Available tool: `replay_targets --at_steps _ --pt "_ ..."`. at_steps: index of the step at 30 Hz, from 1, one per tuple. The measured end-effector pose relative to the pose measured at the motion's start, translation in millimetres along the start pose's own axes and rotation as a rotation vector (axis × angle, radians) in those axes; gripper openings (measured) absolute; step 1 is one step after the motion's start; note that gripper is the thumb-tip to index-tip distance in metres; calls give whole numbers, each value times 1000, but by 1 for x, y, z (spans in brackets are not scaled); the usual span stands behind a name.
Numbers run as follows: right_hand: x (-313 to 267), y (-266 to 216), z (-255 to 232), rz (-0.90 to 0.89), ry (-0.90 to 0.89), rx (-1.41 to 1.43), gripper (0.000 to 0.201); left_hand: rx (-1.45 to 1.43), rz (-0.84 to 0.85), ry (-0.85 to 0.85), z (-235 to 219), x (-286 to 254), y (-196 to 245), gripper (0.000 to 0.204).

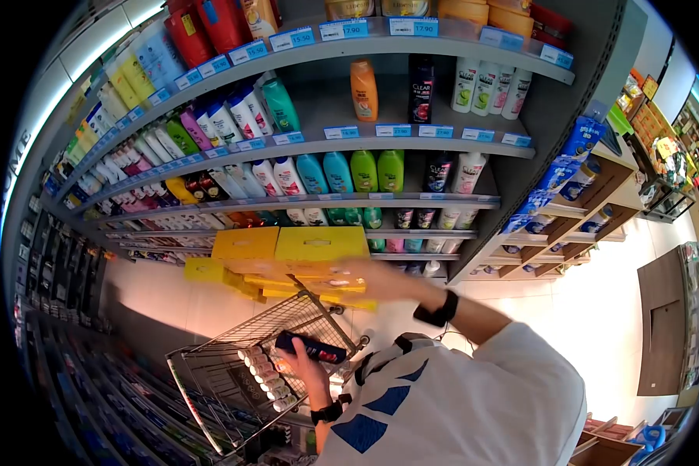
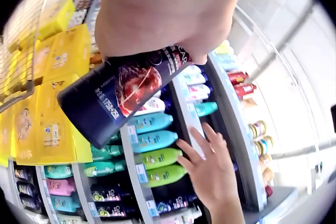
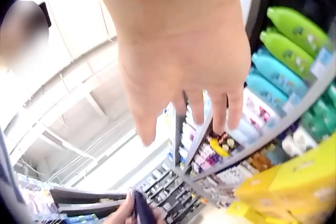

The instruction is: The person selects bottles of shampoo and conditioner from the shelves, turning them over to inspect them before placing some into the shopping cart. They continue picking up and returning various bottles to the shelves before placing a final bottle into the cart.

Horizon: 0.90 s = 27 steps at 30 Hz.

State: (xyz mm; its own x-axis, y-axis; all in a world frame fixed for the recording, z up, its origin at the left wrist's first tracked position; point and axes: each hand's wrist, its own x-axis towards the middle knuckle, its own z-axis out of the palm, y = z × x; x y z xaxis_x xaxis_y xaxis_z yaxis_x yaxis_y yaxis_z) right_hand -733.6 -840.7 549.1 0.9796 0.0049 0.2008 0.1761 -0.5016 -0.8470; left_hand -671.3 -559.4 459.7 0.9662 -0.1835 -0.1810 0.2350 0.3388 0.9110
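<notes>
My left hand (image 1: 309, 371) grips a dark navy shampoo bottle (image 1: 318, 349) over the shopping cart. Close up in the left wrist view, the same shampoo bottle (image 2: 118, 95) lies tilted and shows a red round picture and white print. My right hand (image 1: 377, 279) is blurred in the head view, in front of the yellow boxes (image 1: 322, 245). The right wrist view shows this right hand (image 3: 184, 66) with its fingers spread and nothing in them. Inside the cart (image 1: 217, 349), several white bottles (image 1: 268, 380) lie in a row.
Shelves of shampoo bottles rise ahead. On one upper shelf stand an orange bottle (image 1: 363, 91), a dark bottle (image 1: 422, 89) and several white bottles (image 1: 485, 87). Green bottles (image 1: 377, 171) stand one shelf lower. A wooden display unit (image 1: 586, 202) is at the right.
</notes>
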Motion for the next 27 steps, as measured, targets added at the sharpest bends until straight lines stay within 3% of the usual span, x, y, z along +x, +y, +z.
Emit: replay_targets --at_steps 1,2,4,6,7,10,11,12,14,16,18,19,22,23,24,27 --pt "-4 19 40 -178 -24 -97 86 73 84 -30 5 1 -2 60" --pt "-12 11 59 27 -180 53 91 147 169 -60 16 3 -2 59" --pt "-18 -8 79 -83 -149 39 85 169 274 -198 40 -3 10 50" --pt "-23 -10 101 60 -34 36 79 170 299 -317 54 -9 16 54" --pt "-24 -6 101 62 -30 37 79 211 228 -370 51 -8 15 64" --pt "-27 -2 87 29 73 -123 71 241 217 -491 70 -14 28 75" --pt "-29 -4 76 44 171 -136 65 375 350 -511 73 -10 30 84" --pt "-29 -5 61 59 267 -149 60 632 456 -435 73 -13 38 77" --pt "-25 6 16 21 461 -225 50 874 563 -481 58 3 46 67" --pt "-15 8 -47 -132 735 -42 46 877 520 -438 44 4 50 57" --pt "-4 -1 -120 -311 1055 -229 48 911 480 -346 24 8 45 45" --pt "-3 -8 -147 -205 1086 -25 46 891 478 -303 15 9 41 38" --pt "-2 -6 -229 -241 1090 -100 45 885 335 -249 -7 5 38 37" --pt "-5 17 -257 -160 1087 -145 44 902 329 -231 -12 2 38 35" --pt "-5 34 -276 -201 1147 -255 45 900 330 -222 -17 -1 36 35" --pt "-9 38 -303 -201 1035 -277 45 921 311 -149 -30 -10 29 35"
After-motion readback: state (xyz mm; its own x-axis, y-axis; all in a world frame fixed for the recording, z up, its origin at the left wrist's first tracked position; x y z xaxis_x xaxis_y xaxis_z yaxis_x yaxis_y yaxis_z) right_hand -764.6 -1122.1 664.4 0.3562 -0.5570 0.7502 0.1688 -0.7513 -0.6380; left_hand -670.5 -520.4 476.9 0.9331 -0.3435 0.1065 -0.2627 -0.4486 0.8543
